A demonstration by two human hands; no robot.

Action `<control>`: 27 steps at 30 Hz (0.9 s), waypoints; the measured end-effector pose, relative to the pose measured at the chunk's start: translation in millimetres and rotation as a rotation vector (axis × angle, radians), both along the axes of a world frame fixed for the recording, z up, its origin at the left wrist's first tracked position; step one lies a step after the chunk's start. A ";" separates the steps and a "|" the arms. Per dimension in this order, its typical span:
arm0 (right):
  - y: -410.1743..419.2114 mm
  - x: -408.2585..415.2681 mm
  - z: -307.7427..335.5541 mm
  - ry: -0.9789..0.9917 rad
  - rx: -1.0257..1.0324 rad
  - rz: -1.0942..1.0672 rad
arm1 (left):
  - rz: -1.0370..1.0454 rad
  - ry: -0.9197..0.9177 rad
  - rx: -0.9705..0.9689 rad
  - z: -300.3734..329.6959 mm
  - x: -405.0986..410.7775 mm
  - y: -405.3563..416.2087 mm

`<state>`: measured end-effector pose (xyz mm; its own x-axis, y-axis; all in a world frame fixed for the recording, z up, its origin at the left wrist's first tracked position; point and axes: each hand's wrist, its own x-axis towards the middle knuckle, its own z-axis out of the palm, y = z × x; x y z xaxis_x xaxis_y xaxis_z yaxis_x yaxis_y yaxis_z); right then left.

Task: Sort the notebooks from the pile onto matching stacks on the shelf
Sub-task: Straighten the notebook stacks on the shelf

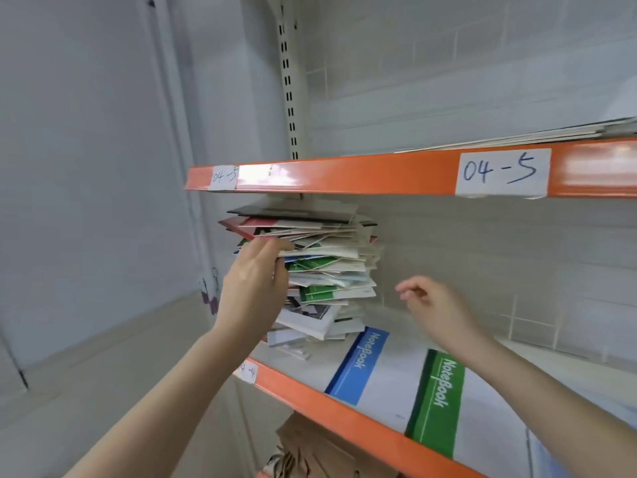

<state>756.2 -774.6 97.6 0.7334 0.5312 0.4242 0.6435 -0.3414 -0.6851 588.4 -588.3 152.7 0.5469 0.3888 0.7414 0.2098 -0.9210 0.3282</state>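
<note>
An orange-edged rack [344, 175] stands against a pale tiled wall [482, 63], its slotted white upright [287, 81] at the back. Left of the rack runs a plain grey wall [86, 150]; below it, a pale floor [103, 374].

Handwritten shelf labels and printed notebook covers

The white label [503, 172] on the orange front edge of the upper shelf [344, 175] reads "04-5" in blue pen; a smaller label [224, 177] at the left end of the same edge reads "04-5" too. On the lower shelf, the blue-banded notebook [358, 365] and the green-banded notebook [436, 401] each carry "NoteBook" in white letters. The small label [247, 370] on the lower shelf edge seems to end in "-4", the rest unclear.
</note>
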 end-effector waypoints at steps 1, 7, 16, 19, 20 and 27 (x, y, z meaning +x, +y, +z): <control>14.2 0.6 11.4 0.010 0.056 0.006 | 0.009 0.002 0.045 8.0 1.6 12.2; 78.1 13.0 71.4 0.209 0.237 -0.098 | 0.027 0.285 0.204 44.5 32.0 63.8; 126.1 12.8 100.6 0.917 0.645 0.203 | 0.010 0.506 0.229 57.2 84.2 85.3; 127.1 16.8 99.0 0.975 0.685 0.184 | 0.003 0.494 0.304 58.0 86.1 86.8; 125.6 16.4 98.7 0.993 0.684 0.185 | 0.006 0.486 0.351 58.3 85.4 85.9; 119.9 16.5 100.0 1.109 0.782 0.251 | 0.030 0.376 0.495 57.6 85.2 83.4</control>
<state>772.6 -654.7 197.6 0.8014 0.5943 -0.0673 -0.3730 0.4087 -0.8329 673.6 -504.9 210.3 0.7998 0.0675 0.5965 0.2565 -0.9368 -0.2379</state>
